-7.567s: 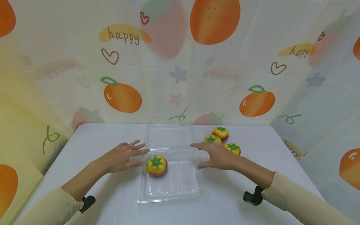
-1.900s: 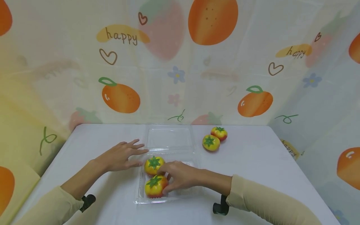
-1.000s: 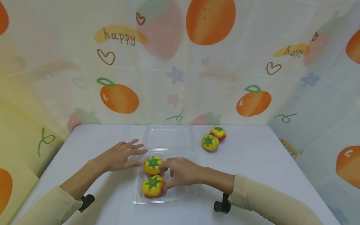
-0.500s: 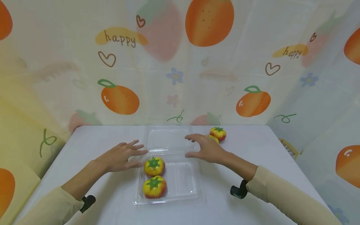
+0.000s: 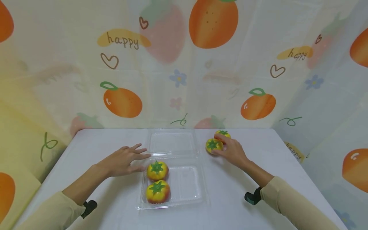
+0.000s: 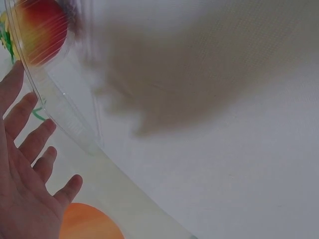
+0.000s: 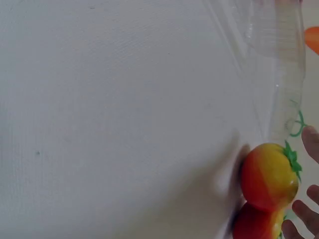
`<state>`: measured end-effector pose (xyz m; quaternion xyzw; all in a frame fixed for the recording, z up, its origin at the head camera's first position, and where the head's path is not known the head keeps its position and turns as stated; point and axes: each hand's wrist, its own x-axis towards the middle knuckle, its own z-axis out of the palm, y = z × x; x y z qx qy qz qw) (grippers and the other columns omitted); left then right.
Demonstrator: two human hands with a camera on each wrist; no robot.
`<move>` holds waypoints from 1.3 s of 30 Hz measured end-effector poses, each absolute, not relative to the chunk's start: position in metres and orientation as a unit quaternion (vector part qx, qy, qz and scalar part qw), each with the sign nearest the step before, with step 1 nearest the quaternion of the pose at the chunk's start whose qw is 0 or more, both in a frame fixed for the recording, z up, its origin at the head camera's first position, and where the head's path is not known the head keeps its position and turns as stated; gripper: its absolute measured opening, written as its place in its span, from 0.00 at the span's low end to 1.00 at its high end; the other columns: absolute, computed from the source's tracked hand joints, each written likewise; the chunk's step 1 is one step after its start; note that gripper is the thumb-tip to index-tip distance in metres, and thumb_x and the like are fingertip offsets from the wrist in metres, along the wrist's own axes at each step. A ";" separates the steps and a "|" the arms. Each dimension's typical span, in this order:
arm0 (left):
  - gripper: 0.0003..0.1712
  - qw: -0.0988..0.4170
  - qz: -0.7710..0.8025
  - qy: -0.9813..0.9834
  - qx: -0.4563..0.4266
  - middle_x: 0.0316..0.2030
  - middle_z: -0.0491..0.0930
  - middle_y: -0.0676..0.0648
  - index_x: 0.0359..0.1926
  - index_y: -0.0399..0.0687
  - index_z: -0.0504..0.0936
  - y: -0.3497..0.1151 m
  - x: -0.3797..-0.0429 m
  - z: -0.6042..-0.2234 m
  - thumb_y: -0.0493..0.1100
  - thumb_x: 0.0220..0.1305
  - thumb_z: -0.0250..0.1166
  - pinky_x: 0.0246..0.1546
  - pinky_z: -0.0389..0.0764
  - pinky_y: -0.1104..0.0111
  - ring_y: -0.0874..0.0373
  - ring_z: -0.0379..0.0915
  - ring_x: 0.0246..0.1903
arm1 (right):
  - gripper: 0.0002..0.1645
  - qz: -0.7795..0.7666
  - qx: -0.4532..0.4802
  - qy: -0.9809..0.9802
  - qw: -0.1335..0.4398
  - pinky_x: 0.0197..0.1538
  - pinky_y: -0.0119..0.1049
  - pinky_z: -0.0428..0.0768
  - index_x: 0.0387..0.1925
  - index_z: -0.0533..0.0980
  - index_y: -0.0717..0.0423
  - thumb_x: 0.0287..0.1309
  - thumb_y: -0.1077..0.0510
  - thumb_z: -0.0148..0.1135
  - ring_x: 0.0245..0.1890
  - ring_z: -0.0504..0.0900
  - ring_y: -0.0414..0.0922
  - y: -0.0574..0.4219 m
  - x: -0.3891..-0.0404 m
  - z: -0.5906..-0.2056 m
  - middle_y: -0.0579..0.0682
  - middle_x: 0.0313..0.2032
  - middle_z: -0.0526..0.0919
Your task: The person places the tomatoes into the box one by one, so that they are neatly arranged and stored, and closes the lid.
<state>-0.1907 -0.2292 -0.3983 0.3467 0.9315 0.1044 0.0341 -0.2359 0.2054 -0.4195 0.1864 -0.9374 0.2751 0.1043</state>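
Well, the right hand [image 5: 232,152] has its thumb and fingers to either side of one fruit [image 5: 212,145], though I cannot tell whether they grip it. Just beyond that hand, partly hidden by its fingers, sits a second fruit [image 5: 224,132]. The left hand [image 5: 122,162], fingers straight and spread, is at the left side of a clear box [image 5: 185,187]. Just right of it, inside, sits a third fruit [image 5: 157,171], with a fourth fruit [image 5: 158,192] in front. The open lid [image 5: 173,144] lies past the left fingertips.
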 end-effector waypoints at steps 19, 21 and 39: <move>0.31 0.030 0.108 0.930 0.349 0.64 0.75 0.40 0.64 0.51 0.78 -0.230 -0.191 -0.402 0.60 0.67 0.63 0.59 0.68 0.36 0.35 0.62 0.68 | 0.39 0.235 0.151 -0.952 0.128 0.58 0.58 0.76 0.59 0.76 0.60 0.47 0.50 0.80 0.59 0.76 0.58 0.208 -0.236 -0.450 0.59 0.58 0.78; 0.30 0.032 0.108 0.930 0.349 0.64 0.75 0.41 0.64 0.51 0.78 -0.230 -0.191 -0.401 0.59 0.66 0.63 0.59 0.68 0.36 0.35 0.61 0.68 | 0.39 0.233 0.150 -0.952 0.128 0.59 0.58 0.75 0.59 0.76 0.61 0.47 0.51 0.80 0.59 0.76 0.58 0.209 -0.236 -0.451 0.59 0.58 0.78; 0.30 0.039 0.104 0.931 0.347 0.63 0.76 0.40 0.63 0.51 0.79 -0.228 -0.191 -0.397 0.60 0.66 0.63 0.59 0.68 0.36 0.34 0.62 0.68 | 0.38 0.210 0.156 -0.958 0.118 0.57 0.57 0.77 0.58 0.77 0.62 0.47 0.51 0.80 0.57 0.77 0.58 0.208 -0.232 -0.445 0.60 0.56 0.79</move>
